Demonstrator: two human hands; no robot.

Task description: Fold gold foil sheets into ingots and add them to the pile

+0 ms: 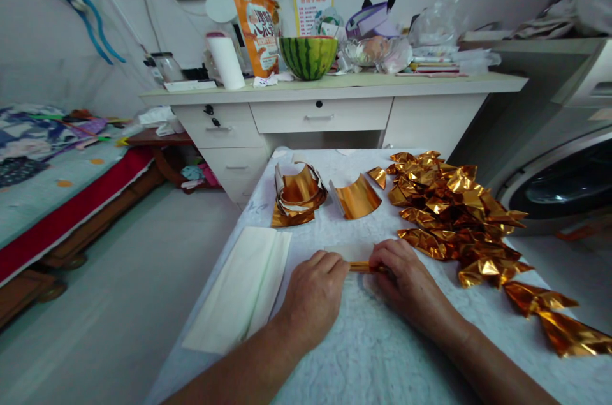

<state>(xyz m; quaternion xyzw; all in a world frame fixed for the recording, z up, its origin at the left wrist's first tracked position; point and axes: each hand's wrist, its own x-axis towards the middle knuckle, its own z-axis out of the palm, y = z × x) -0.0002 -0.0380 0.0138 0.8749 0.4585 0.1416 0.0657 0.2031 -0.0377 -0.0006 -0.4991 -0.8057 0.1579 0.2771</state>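
A narrow rolled strip of gold foil paper (359,266) lies between my hands, low over the cloth-covered table. My left hand (319,287) grips its left end with bent fingers. At the other end, my right hand (399,271) is closed round the foil, fingertips and thumb together. Most of the strip is hidden by the hands. Just beyond them rests a pale sheet (337,250), partly covered. A curved gold foil sheet (358,196) lies farther back, with a stack of curled gold foil sheets (300,191) to its left. Folded gold foil pieces (444,201) are heaped on the right.
White folded paper (243,290) lies at the table's left edge. A single folded foil piece (557,316) is near my right forearm. Behind stands a white desk (320,115) bearing a watermelon half (308,57); a washing machine (554,156) is at right, a bed (62,182) at left.
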